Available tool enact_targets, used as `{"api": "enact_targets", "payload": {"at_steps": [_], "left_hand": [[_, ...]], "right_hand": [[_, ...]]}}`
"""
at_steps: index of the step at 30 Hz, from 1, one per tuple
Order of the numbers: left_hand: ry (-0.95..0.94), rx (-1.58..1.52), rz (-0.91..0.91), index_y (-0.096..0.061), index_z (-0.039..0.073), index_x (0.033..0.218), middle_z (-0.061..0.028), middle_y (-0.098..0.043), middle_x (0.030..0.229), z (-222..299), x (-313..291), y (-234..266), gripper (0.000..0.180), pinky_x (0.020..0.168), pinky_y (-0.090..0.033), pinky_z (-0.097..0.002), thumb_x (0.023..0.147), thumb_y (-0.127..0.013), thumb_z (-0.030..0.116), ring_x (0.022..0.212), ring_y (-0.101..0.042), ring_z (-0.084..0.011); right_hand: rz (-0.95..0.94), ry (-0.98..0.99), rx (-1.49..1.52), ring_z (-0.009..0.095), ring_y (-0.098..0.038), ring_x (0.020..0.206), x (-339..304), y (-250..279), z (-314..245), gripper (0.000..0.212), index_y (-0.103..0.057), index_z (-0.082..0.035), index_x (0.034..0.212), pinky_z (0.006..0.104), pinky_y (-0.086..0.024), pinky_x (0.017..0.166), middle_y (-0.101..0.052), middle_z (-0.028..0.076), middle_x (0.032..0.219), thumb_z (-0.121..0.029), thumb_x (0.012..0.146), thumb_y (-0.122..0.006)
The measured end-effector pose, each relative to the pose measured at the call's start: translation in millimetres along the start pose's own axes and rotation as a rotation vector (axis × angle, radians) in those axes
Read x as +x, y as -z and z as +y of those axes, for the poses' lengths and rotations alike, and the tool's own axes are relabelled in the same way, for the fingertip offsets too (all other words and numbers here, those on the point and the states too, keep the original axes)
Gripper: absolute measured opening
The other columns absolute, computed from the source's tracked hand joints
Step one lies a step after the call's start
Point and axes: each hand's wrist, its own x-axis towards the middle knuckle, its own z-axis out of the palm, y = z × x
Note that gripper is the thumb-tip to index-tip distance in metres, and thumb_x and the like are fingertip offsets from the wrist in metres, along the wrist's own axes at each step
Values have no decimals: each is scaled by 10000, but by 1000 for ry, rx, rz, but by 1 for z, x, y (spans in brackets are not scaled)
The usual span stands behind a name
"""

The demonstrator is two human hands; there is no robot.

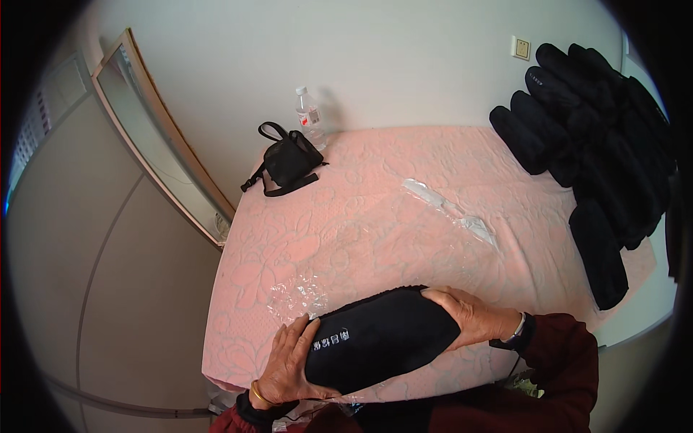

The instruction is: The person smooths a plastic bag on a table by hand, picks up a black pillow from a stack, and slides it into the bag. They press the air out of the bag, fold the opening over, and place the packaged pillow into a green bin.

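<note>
Between my two hands is a black, rounded fabric item with small white printing near its left end; its exact kind I cannot tell. My left hand grips the left end, fingers on top and thumb low along the near side. Around the right end my right hand is closed. The item is held at the near edge of a bed or table with a pink patterned cover. Just beyond it, a crumpled clear plastic wrapper touches the cover near my left fingers.
A clear plastic bag lies flat mid-cover. Farther back are a small black strapped bag and a clear bottle. Several similar black items are heaped at the right. A framed mirror leans at the left.
</note>
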Motion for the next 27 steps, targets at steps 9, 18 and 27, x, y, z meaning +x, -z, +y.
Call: {"api": "enact_targets", "payload": {"at_steps": [9, 18, 27], "left_hand": [[12, -103, 2, -352, 8, 1500, -283, -417, 1439, -8, -9, -1, 1280, 1125, -344, -502, 446, -972, 385, 1354, -392, -456], [109, -147, 168, -464, 37, 1385, -196, -540, 1280, 0, -31, -18, 1002, 1020, -448, -449, 490, -903, 139, 1174, -522, -410], [-228, 253, 611, -531, 62, 1291, -155, -564, 1169, 27, -8, 24, 744, 998, -463, -480, 605, -819, 70, 1093, -554, -381]], "right_hand": [[168, 51, -33, 334, -589, 1137, 0, -3, -5, 613, -506, -38, 1301, 396, -471, 996, -596, 135, 1235, -171, 790, -816], [266, 54, 77, 327, -635, 1090, -11, -19, -12, 413, -561, -19, 1231, 363, -509, 948, -639, 131, 1175, -42, 852, -724], [565, 209, -304, 357, -612, 1122, -7, 18, -48, 427, -541, -7, 1252, 391, -516, 938, -573, 186, 1281, -9, 847, -679]]}}
